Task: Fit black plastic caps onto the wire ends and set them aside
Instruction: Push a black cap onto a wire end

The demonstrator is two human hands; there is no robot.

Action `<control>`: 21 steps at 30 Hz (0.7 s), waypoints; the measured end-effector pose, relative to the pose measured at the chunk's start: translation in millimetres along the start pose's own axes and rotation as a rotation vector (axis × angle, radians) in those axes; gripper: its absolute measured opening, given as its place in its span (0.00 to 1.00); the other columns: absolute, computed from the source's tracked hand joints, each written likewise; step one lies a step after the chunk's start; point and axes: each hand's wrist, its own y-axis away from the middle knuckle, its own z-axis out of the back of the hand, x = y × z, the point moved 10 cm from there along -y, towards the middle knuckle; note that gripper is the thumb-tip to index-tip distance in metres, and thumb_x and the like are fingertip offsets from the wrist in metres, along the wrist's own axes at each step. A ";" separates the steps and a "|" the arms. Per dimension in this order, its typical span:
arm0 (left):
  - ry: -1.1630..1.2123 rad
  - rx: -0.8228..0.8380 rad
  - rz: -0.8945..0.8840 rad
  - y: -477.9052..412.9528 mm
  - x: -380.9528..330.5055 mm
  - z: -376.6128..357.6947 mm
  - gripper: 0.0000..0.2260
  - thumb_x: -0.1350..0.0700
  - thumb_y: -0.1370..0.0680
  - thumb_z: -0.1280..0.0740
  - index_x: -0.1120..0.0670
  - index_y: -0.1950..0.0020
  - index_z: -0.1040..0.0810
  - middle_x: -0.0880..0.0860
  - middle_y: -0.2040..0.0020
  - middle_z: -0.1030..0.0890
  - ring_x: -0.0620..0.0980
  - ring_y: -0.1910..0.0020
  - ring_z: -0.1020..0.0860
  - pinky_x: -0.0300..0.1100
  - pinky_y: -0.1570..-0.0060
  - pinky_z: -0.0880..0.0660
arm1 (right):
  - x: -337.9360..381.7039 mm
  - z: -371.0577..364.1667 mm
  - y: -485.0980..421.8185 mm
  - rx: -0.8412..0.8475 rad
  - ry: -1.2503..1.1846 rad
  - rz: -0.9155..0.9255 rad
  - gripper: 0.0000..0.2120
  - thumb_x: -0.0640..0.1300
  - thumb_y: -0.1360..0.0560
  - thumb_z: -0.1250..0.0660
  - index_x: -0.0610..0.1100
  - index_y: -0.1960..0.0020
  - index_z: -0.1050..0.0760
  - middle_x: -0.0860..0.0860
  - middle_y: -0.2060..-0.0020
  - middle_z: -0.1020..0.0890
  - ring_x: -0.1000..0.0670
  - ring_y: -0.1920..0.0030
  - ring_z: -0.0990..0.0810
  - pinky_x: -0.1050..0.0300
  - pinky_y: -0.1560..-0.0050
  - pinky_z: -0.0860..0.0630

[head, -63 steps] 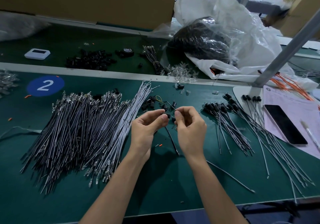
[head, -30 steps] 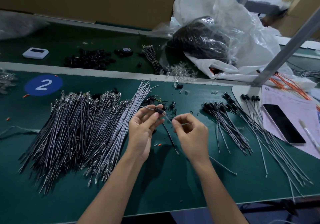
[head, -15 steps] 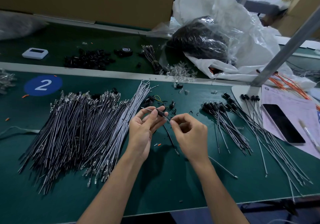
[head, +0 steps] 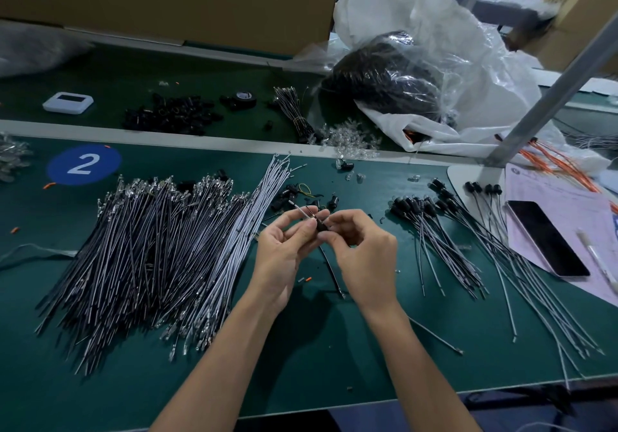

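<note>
My left hand and my right hand meet above the green mat. Between their fingertips sits a small black cap threaded on a thin grey wire. The wire's tip sticks out up-left past my left fingers; its tail trails down-right under my right wrist. A big heap of bare wires lies left of my hands. Several capped wires fan out on the right. A few loose black caps lie just beyond my hands.
A phone and a pen lie on a paper sheet at the right edge. A metal post, plastic bags and orange wires stand behind. More black parts, a tape roll and a white device sit on the far belt.
The cap has slid along the wire toward my right hand, leaving more bare wire tip showing past my left fingers. My hands have drawn closer together.
</note>
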 end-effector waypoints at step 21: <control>-0.183 -0.075 -0.098 5.6 -8.4 1.8 0.07 0.55 0.30 0.28 0.55 0.56 0.13 0.55 0.54 0.14 0.50 0.53 0.16 0.40 0.56 0.20 | 2.3 -6.9 -2.4 0.158 0.032 -0.054 0.24 0.41 0.37 0.19 0.44 0.42 0.18 0.52 0.43 0.20 0.56 0.62 0.18 0.69 0.57 0.23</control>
